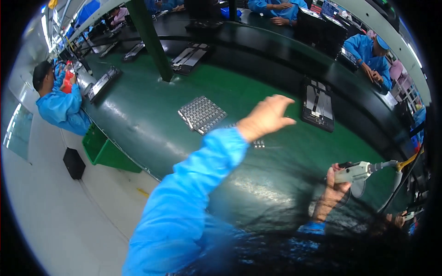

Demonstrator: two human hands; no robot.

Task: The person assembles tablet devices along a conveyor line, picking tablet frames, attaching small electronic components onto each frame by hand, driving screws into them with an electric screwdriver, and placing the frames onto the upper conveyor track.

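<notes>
My left hand (269, 117) reaches out over the green table (221, 165), thumb and fingers apart, holding nothing. Just beyond its fingertips lies a flat dark panel with grey blocks (317, 105), on the black strip along the table. Below the left wrist, a few small metal pieces (259, 144) rest on the table. A stack of grey sheets with rows of small parts (202, 114) lies left of that hand. At the right, my right hand (334, 188) is wrapped round a pale electric screwdriver (353, 173), whose cable leads off to the right. The screwdriver's tip cannot be made out.
A green post (152, 41) stands on the table beyond the sheets. More panels (189, 58) lie along the black strip. A co-worker (62, 99) stands at the left by a green bin (108, 149); another person (370, 57) works across the table.
</notes>
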